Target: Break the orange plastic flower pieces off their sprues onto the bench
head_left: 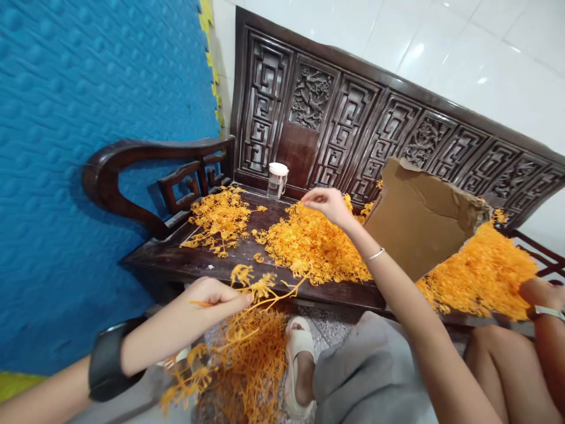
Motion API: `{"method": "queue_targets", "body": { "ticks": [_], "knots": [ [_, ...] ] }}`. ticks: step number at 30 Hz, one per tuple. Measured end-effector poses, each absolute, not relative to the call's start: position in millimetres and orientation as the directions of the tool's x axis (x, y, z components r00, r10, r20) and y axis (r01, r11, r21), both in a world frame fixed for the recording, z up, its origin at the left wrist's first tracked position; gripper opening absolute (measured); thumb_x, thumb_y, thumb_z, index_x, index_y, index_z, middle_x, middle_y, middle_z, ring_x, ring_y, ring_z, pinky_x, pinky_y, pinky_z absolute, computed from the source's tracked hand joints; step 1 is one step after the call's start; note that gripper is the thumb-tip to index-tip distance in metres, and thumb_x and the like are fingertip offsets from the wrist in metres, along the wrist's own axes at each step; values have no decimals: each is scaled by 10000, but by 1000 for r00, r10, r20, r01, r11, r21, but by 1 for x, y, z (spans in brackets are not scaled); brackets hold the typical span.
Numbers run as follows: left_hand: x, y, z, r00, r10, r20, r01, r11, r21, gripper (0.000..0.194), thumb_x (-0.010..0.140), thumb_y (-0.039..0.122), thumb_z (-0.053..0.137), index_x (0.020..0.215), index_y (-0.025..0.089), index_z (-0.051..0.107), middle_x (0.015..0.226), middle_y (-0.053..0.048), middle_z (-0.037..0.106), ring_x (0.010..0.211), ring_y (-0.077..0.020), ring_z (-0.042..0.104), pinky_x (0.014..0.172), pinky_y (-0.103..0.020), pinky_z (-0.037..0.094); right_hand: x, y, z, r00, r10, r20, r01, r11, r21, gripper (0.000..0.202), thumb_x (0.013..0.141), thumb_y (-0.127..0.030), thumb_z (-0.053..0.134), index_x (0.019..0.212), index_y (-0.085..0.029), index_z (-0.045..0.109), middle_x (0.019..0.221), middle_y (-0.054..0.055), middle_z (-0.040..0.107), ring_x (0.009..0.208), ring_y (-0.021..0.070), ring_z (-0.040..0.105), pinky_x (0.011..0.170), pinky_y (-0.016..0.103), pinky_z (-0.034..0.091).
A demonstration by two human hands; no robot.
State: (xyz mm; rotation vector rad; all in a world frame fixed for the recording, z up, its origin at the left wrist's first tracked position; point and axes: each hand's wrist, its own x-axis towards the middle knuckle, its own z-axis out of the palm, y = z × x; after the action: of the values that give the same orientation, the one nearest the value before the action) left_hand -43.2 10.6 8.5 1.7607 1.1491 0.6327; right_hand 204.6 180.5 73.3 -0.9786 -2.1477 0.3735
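Observation:
My left hand (210, 302) pinches the stem of an orange plastic flower sprig (260, 288) held over the front edge of a dark carved wooden bench (185, 262). Below it hangs a bunch of orange sprigs (247, 359). My right hand (327, 204) reaches out over the middle orange pile (309, 244) on the seat, fingertips pinched together at its top; whether it grips a sprig I cannot tell. A smaller orange pile (219, 219) lies at the seat's left.
A clear jar with a white lid (277, 179) stands at the back of the seat. A torn cardboard box (419, 215) holds a large orange heap (485, 274) at right. Another person's arm with a watch (545, 309) and knees are at far right. Blue padded wall at left.

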Motion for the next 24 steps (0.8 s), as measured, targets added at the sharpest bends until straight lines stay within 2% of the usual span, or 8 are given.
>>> {"method": "queue_targets", "body": {
  "ticks": [3,5,12,14,17,20,22,24],
  "knots": [
    [-38,17,8,511,851,-120,433,-135,891,458,805,468,412,478,196,242,528,52,187,503,-97,180,470,-259,167,197,194,46,-578,751,318,702,657,-274,116,717,-91,606,780,-151,683,809,33,655,692,116,568,671,226,432],
    [-36,21,7,504,855,-119,437,-133,890,468,806,468,416,476,197,225,517,56,185,499,-96,172,471,-265,159,195,203,34,-593,774,222,759,630,-166,146,744,-105,589,840,-154,686,849,41,656,721,126,576,694,225,432],
    [-36,31,4,492,863,-119,444,-131,886,473,811,465,398,473,197,203,514,62,161,493,-94,144,464,-271,136,193,209,30,-578,805,133,803,590,-80,338,716,-15,542,986,-178,662,981,75,656,933,214,584,797,285,423],
    [-37,32,4,483,866,-126,453,-124,883,474,809,465,400,470,198,205,509,64,160,487,-92,143,460,-271,133,189,199,40,-611,779,144,769,627,-128,289,748,-44,530,976,-166,659,980,72,655,901,195,591,784,278,426],
    [-38,30,6,468,872,-141,461,-105,881,472,804,463,410,471,198,207,507,64,164,485,-91,148,460,-269,137,180,175,62,-747,648,147,563,735,-378,189,834,-198,505,941,-170,657,905,29,664,790,130,593,715,232,442],
    [-38,27,8,465,873,-147,461,-97,882,469,806,459,411,475,198,206,509,63,169,489,-91,146,463,-270,138,171,145,81,-872,481,94,339,730,-593,258,866,-337,456,949,-190,651,916,12,654,821,111,584,727,217,443],
    [-39,27,8,464,874,-147,467,-101,879,472,806,461,410,473,198,202,506,65,163,485,-91,137,461,-270,131,166,126,86,-917,399,17,295,705,-645,261,829,-364,517,985,-191,633,965,17,640,868,114,577,763,216,436],
    [-39,29,7,465,874,-141,473,-111,874,477,804,462,407,468,198,196,499,67,153,477,-89,132,457,-270,122,159,111,83,-935,354,-38,295,710,-639,309,751,-357,621,1002,-175,617,978,30,631,878,122,571,775,221,430]
  ]
}}
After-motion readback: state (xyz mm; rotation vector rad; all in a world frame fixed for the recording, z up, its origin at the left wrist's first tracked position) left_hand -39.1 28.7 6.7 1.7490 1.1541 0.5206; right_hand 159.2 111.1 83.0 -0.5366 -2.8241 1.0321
